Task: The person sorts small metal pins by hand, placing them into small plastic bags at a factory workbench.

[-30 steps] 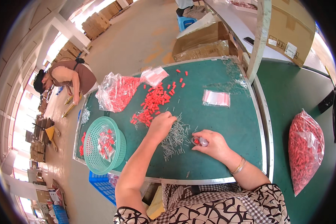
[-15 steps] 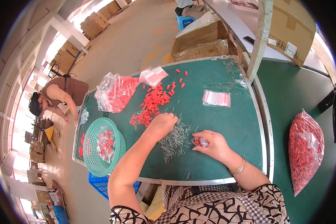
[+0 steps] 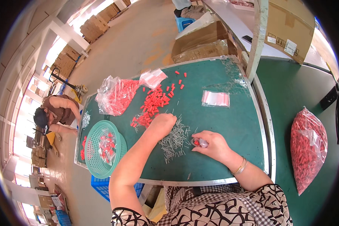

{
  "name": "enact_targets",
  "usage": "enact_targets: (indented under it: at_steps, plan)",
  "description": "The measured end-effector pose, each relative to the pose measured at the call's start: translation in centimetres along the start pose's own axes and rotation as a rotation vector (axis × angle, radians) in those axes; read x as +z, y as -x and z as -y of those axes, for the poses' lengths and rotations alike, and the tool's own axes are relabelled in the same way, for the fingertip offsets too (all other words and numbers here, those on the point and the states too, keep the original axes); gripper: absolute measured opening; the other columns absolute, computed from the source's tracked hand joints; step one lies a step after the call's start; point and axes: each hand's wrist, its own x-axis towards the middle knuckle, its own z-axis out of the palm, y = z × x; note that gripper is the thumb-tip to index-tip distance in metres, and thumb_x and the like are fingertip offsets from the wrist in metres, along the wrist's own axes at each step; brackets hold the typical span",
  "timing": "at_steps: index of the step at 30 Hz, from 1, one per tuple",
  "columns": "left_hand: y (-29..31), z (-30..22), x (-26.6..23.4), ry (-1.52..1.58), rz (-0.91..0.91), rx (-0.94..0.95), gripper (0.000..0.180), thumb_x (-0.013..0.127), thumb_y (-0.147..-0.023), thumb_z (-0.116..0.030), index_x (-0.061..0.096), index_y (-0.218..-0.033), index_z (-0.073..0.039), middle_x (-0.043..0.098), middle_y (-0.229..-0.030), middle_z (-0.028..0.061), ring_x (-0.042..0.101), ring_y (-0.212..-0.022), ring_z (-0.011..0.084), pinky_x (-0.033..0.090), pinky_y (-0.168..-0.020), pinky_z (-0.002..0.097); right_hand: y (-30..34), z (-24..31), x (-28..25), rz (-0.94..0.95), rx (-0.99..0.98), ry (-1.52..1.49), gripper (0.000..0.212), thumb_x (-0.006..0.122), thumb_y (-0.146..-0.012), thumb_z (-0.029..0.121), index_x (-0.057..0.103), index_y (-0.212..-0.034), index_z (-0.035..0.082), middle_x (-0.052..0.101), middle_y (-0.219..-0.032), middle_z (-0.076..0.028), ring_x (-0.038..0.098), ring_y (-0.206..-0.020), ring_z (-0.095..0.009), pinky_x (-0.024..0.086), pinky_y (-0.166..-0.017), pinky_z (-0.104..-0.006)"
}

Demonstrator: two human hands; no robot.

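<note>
Hands [image 3: 211,145] on small bag [image 3: 199,142], red pieces inside

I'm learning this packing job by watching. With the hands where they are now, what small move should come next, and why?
Probably the left hand should pinch a few metal pins and carry them to the right hand. The left hand rests on the pin pile, while the right holds a small clear bag with red pieces beside it.
</note>
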Motion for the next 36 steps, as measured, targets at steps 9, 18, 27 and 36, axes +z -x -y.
enact_targets:
  at_steps: [9, 18, 27, 36]
  plan:
    - [0.6, 1.4, 0.5, 0.142, -0.094, -0.270, 0.008, 0.059, -0.070, -0.006, 0.061, -0.076, -0.001, 0.062, -0.079, 0.0170, 0.062, -0.077, 0.0343, 0.049, -0.072, 0.0451, 0.0, -0.2, 0.0, 0.003, 0.018, 0.004, 0.040, 0.079, -0.068, 0.016, 0.065, -0.104, 0.006, 0.064, -0.086, -0.009, 0.063, -0.076, -0.027, 0.051, -0.068, -0.0336]
    - [0.0, 1.7, 1.4, 0.254, -0.090, -0.503, 0.013, 0.064, -0.073, -0.014, 0.063, -0.080, -0.002, 0.064, -0.077, 0.0144, 0.063, -0.074, 0.0297, 0.049, -0.071, 0.0409, -0.1, -0.1, 0.2, 0.024, 0.031, 0.019, 0.040, 0.079, -0.068, 0.017, 0.065, -0.104, 0.007, 0.064, -0.086, -0.008, 0.062, -0.075, -0.027, 0.051, -0.068, -0.0337]
    - [-0.9, 1.3, 0.3, 0.297, 0.053, -0.550, 0.016, 0.065, -0.075, -0.015, 0.065, -0.082, -0.001, 0.066, -0.085, 0.0158, 0.063, -0.083, 0.0327, 0.049, -0.077, 0.0416, 0.0, -0.6, 0.2, 0.009, -0.015, 0.018, 0.038, 0.077, -0.070, 0.021, 0.063, -0.103, 0.009, 0.062, -0.085, -0.008, 0.062, -0.074, -0.029, 0.051, -0.065, -0.0369]
    - [-2.3, 0.4, 2.0, -0.053, 0.062, -0.463, 0.014, 0.063, -0.070, -0.008, 0.064, -0.082, -0.001, 0.064, -0.082, 0.0164, 0.063, -0.079, 0.0339, 0.050, -0.073, 0.0429, 0.1, -0.7, 0.4, 0.019, -0.004, 0.020, 0.039, 0.077, -0.070, 0.018, 0.064, -0.104, 0.008, 0.063, -0.085, -0.007, 0.062, -0.075, -0.028, 0.051, -0.068, -0.0354]
